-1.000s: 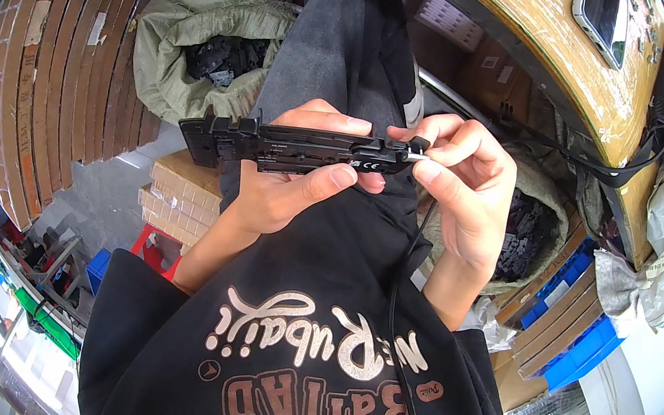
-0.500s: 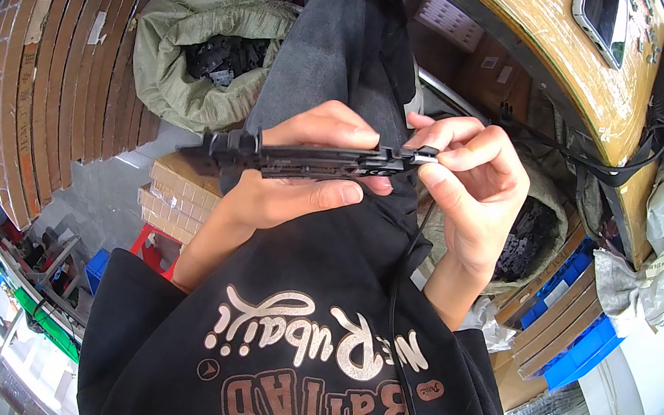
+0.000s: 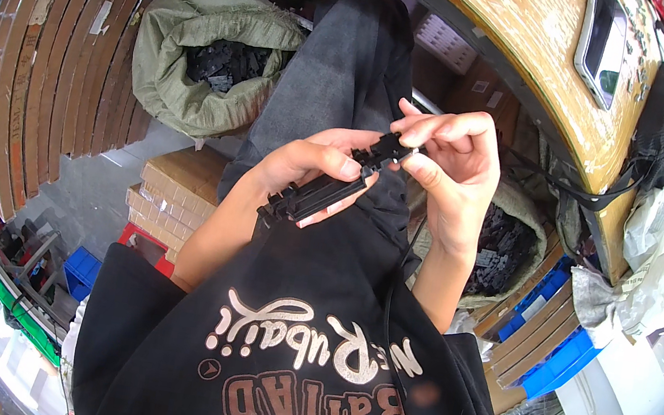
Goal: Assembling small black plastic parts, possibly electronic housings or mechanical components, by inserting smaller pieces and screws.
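A long black plastic part (image 3: 326, 191) with notched ends lies tilted above my lap, its right end raised. My left hand (image 3: 304, 165) is closed round its middle, the thumb on top and fingers beneath. At the raised end, my right hand (image 3: 461, 162) pinches the tip of the part between thumb and fingers. A small shiny silvery piece (image 3: 415, 151) shows by the right thumb; whether it is separate from the black part I cannot tell.
An open woven sack (image 3: 193, 107) of black pieces stands ahead on the left, another sack (image 3: 513, 250) on the right. Stacked cardboard (image 3: 53, 75) fills the left. A wooden table (image 3: 535, 32) with a phone (image 3: 600, 54) is at far right. A thin black cable (image 3: 393, 301) hangs over my shirt.
The black part has turned from nearly level to a slant, its left end swinging down toward me and to the right. Both hands still hold it, and my view has shifted slightly.
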Demonstrator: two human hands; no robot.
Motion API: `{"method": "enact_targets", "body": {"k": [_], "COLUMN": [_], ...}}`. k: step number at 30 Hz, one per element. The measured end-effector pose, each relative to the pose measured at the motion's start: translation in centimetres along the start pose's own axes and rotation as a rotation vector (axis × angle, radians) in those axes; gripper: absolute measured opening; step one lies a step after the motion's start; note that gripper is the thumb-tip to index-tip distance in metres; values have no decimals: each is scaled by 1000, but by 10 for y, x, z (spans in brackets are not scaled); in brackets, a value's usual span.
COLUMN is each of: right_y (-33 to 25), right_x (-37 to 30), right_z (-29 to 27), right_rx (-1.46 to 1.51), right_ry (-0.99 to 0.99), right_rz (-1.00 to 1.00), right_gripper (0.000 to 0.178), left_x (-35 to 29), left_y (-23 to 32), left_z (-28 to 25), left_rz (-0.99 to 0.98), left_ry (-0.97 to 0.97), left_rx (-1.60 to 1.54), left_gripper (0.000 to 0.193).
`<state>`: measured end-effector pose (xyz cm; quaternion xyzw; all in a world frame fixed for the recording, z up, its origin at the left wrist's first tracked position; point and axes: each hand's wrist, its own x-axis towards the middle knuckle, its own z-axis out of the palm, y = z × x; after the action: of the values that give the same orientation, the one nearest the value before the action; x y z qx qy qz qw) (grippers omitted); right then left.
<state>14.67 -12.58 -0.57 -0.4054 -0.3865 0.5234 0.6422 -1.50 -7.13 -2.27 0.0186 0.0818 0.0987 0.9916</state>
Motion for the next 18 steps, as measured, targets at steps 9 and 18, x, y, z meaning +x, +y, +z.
{"method": "enact_targets", "body": {"k": [9, 18], "right_y": [11, 4], "right_x": [11, 22], "right_z": [33, 44], "right_rx": [71, 30], "right_ry": [113, 14], "right_rz": [466, 568], "right_gripper": [26, 32], "left_x": [0, 15], "left_y": [34, 61], "left_z": [1, 5], "left_rz": [805, 909], "left_ry": [550, 669], "left_rx": [691, 910], "left_gripper": [29, 20]}}
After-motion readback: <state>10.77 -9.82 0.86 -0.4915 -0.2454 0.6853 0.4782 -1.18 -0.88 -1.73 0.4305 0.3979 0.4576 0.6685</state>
